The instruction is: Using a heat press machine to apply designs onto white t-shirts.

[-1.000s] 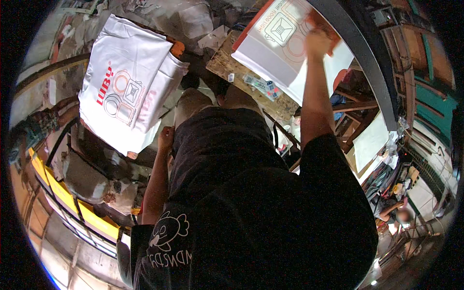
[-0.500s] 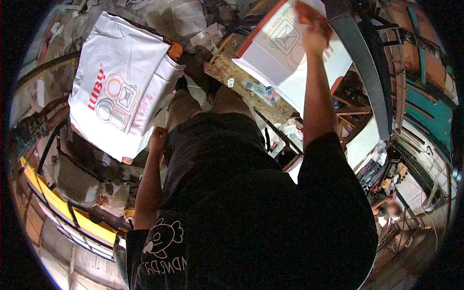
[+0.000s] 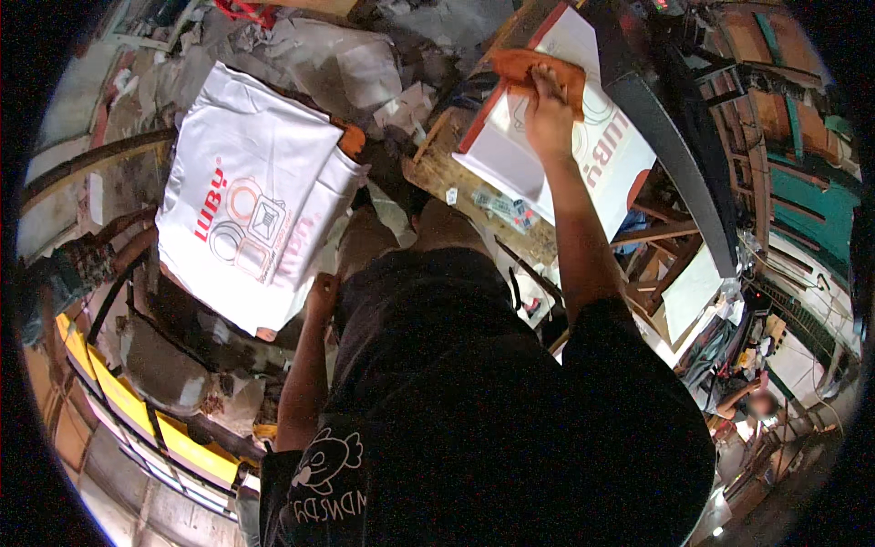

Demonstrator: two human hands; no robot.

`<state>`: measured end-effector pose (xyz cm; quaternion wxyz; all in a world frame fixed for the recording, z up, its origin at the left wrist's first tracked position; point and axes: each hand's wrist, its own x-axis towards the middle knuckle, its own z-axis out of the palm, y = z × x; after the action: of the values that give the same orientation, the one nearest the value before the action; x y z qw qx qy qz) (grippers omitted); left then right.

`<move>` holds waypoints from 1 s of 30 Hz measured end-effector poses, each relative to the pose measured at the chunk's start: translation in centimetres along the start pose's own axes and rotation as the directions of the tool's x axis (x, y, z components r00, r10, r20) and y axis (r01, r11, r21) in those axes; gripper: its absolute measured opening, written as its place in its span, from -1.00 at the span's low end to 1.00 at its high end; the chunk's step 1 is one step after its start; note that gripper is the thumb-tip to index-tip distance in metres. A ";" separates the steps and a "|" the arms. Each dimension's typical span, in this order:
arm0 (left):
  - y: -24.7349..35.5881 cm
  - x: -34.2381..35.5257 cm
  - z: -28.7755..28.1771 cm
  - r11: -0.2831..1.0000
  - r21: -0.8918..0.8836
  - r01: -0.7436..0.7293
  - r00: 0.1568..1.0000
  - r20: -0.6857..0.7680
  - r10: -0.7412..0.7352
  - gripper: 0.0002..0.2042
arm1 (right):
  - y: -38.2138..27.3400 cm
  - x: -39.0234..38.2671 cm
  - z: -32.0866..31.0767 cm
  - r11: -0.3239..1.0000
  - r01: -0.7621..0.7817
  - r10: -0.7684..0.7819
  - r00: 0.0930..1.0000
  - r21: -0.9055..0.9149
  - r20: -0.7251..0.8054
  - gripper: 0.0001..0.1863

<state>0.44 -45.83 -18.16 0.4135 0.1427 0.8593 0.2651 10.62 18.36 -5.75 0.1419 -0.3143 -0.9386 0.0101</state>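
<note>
My right hand (image 3: 550, 120) reaches out at the upper right, its fingers pressed over a flat reddish-brown block (image 3: 570, 80). The block lies against a white printed sheet (image 3: 510, 162) with a red strip along one edge; the hand and forearm hide part of the print. Beneath the sheet is a worn wooden board (image 3: 436, 166). Down by my left thigh, my left hand (image 3: 322, 294) is closed, close to the hem of white printed cloths (image 3: 205, 264). Whatever it may hold is hidden. Those cloths lie draped in layers over a support, with an orange-brown end (image 3: 350, 139) poking out.
A dark curved panel (image 3: 679, 173) stands just right of the sheet. Yellow edging (image 3: 137, 406) on a rack curves along the lower left. Crumpled pale scraps (image 3: 406, 109) litter the ground ahead. Far off at the lower right is another person (image 3: 752, 406).
My right hand has moved leftward across the sheet with the block, which now shows more plainly. The whole view has shifted a little; my left hand stays by my thigh.
</note>
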 end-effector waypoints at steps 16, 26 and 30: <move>1.3 1.8 -0.3 0.993 -0.060 -0.106 0.994 0.013 0.107 -0.60 | -3.0 -8.1 -3.7 0.981 0.068 -0.105 0.974 0.183 0.202 -0.30; 4.9 6.2 -1.6 0.967 0.162 -0.198 0.971 0.168 0.170 -0.63 | -5.1 -12.3 -4.9 0.963 0.069 -0.047 0.995 0.262 -0.090 -0.49; 4.2 6.4 -0.9 0.966 0.186 -0.178 0.981 0.114 0.159 -0.62 | 0.1 -17.6 -7.6 0.926 -0.284 0.312 0.946 0.247 -0.083 -0.43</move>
<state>-4.14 -39.70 -19.36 0.4152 0.2680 0.8445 0.2063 26.18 7.45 -3.09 0.2309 -0.4346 -0.8619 0.1222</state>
